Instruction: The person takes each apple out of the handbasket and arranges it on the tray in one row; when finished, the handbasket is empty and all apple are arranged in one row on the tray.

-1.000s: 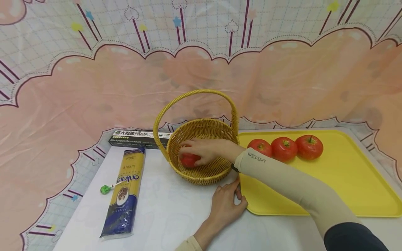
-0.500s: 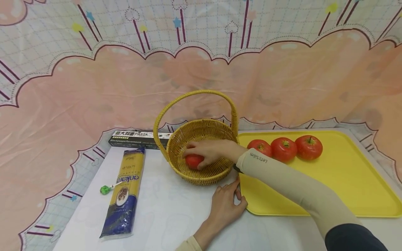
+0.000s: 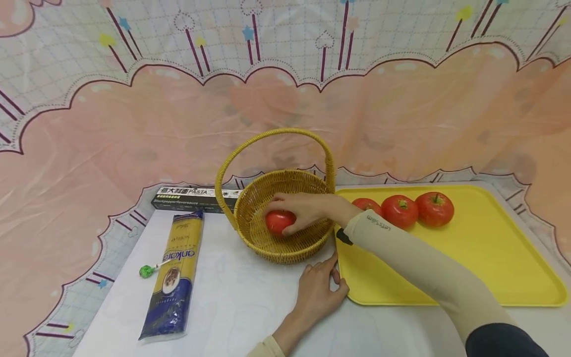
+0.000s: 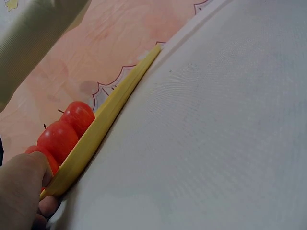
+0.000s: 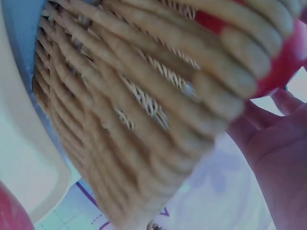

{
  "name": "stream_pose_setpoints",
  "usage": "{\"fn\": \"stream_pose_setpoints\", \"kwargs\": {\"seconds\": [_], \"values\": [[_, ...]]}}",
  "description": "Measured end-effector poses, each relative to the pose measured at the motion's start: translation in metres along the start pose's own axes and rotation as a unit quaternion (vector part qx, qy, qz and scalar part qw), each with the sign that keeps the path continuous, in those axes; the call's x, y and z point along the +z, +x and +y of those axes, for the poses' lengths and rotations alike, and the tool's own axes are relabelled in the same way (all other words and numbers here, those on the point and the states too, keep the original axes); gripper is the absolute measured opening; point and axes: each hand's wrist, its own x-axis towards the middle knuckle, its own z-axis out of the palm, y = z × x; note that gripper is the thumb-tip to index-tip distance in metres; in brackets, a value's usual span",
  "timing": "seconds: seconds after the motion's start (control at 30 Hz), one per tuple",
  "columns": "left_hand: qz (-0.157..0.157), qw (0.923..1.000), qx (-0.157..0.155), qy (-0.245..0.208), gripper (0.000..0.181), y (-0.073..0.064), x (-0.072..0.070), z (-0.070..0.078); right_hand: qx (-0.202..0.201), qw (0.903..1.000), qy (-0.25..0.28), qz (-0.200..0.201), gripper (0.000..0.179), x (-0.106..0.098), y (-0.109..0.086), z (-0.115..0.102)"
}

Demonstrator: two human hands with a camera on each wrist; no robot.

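My right hand reaches into a yellow wicker basket, its fingers and thumb round a red apple. In the right wrist view, the basket's weave covers part of that apple, and the palm shows beside it. Down at the near left corner of a yellow tray, my left hand grips the rim. Its thumb lies above the edge and fingertips show below it in the left wrist view. Three more red apples sit in a row on the tray, the leftmost partly behind my right forearm.
Left of the basket lies a blue and yellow ankara pasta packet, with a green lollipop against its side. A black and white pasta box lies behind, partly behind the basket. A patterned cloth hangs at the back.
Inside the basket, my right hand has shifted to the right and slightly up with the apple. My left hand keeps its place at the tray corner.
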Motion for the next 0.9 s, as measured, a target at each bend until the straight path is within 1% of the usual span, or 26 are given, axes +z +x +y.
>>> {"fn": "stream_pose_setpoints", "kwargs": {"seconds": [0.1, 0.27, 0.33, 0.6, 0.77, 0.9], "values": [[0.002, 1.0000, 0.001, -0.002, 0.055, 0.000, 0.000, 0.000, 0.009, 0.9998, 0.007, 0.014, 0.055, -0.002, -0.005, 0.001], [0.003, 1.0000, 0.001, 0.000, 0.055, -0.001, -0.001, 0.000, 0.035, 0.9988, 0.017, 0.029, 0.056, -0.005, -0.015, 0.005], [0.003, 1.0000, 0.000, 0.000, 0.055, -0.001, -0.001, 0.000, 0.038, 0.9983, 0.024, 0.036, 0.057, -0.006, -0.019, 0.007], [-0.004, 0.9999, -0.009, -0.002, 0.055, -0.001, -0.002, 0.000, 0.017, 0.9938, 0.065, 0.088, 0.056, -0.004, -0.034, 0.016], [0.001, 1.0000, -0.006, 0.004, 0.054, -0.001, -0.001, 0.001, 0.024, 0.9893, 0.077, 0.122, 0.056, 0.001, -0.044, 0.021], [0.003, 1.0000, -0.003, 0.005, 0.054, -0.001, -0.001, 0.001, 0.032, 0.9829, 0.095, 0.154, 0.056, 0.005, -0.052, 0.026]]}}
